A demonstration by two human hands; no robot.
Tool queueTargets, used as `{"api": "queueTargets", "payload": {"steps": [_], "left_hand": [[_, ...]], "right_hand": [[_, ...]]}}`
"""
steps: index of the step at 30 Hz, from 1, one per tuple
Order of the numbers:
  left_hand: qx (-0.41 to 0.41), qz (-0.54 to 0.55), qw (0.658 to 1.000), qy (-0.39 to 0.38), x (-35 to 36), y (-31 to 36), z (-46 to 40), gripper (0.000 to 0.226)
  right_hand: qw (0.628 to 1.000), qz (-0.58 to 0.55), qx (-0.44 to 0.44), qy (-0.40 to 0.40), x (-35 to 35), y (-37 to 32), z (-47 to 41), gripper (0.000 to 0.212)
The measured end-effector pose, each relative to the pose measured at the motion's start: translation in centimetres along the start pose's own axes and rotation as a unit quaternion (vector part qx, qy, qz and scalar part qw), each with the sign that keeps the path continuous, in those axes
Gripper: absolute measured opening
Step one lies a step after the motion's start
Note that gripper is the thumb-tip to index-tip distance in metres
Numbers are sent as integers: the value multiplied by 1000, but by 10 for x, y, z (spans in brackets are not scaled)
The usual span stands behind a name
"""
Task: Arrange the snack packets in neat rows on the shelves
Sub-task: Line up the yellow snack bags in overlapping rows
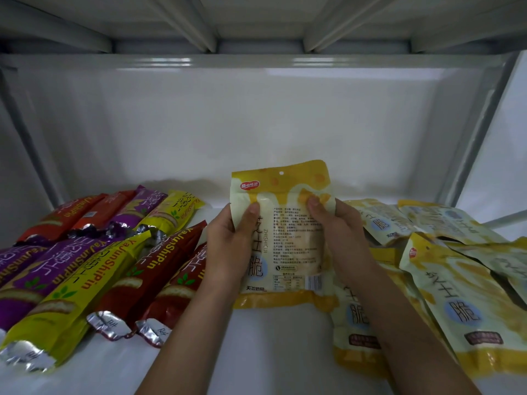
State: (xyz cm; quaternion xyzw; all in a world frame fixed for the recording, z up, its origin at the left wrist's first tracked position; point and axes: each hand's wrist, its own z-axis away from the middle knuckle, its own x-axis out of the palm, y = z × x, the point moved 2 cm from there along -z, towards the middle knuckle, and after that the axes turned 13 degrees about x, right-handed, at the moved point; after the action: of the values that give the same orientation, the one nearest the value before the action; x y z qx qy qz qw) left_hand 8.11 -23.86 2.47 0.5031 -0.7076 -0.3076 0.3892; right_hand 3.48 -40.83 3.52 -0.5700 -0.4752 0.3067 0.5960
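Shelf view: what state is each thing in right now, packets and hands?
Held pouch: upright, back side facing the camera, gripped by both hands.
Left hand: closed on the pouch's left edge.
Right hand: closed on the pouch's right edge.
Long packets: lying flat on the left, slanted, overlapping.
Yellow pouches: lying on the right in a loose, overlapping heap.
Shelf: bare in the middle.

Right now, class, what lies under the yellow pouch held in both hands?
Under the held yellow pouch only bare white shelf shows below its lower edge. The left hand and right hand grip its sides. Whatever sits directly behind it is covered.
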Motion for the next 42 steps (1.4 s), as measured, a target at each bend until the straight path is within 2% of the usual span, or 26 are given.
{"api": "queueTargets", "payload": {"steps": [4, 7, 11, 17, 21, 24, 28, 33, 38, 42], "left_hand": [[3, -20, 1000, -5, -1, -1, 0, 16], [-26, -3, 1000, -13, 0, -4, 2, 21], [-54, 38, 998, -17, 0, -4, 2, 23], [-4, 10, 1000, -14, -2, -1, 1, 10], [-26, 18, 999, 11, -2, 0, 0, 26], [-43, 27, 998, 44, -2, 3, -2, 30], [-18, -11, 999, 37, -1, 3, -2, 30], [-55, -42, 997, 37, -5, -3, -5, 27], [-65, -78, 994, 38, -7, -5, -4, 28], [-51, -108, 993, 22, -11, -11, -5, 26]], "right_hand": [[1000, -27, 1, -15, 1, -4, 2, 18], [1000, -3, -17, 3, -2, -4, 2, 20], [1000, 8, -13, 9, -2, -1, 0, 10], [999, -26, 21, 3, -1, -2, 1, 14], [1000, 16, 4, 10, 0, -1, 3, 33], [1000, 27, 4, 12, -1, 1, 2, 32], [999, 26, 18, 0, -2, 0, 3, 42], [997, 47, 53, -26, 0, 5, -1, 40], [998, 14, 68, -6, -2, 5, -5, 26], [996, 71, 60, 14, -10, 13, -12, 32]]}}
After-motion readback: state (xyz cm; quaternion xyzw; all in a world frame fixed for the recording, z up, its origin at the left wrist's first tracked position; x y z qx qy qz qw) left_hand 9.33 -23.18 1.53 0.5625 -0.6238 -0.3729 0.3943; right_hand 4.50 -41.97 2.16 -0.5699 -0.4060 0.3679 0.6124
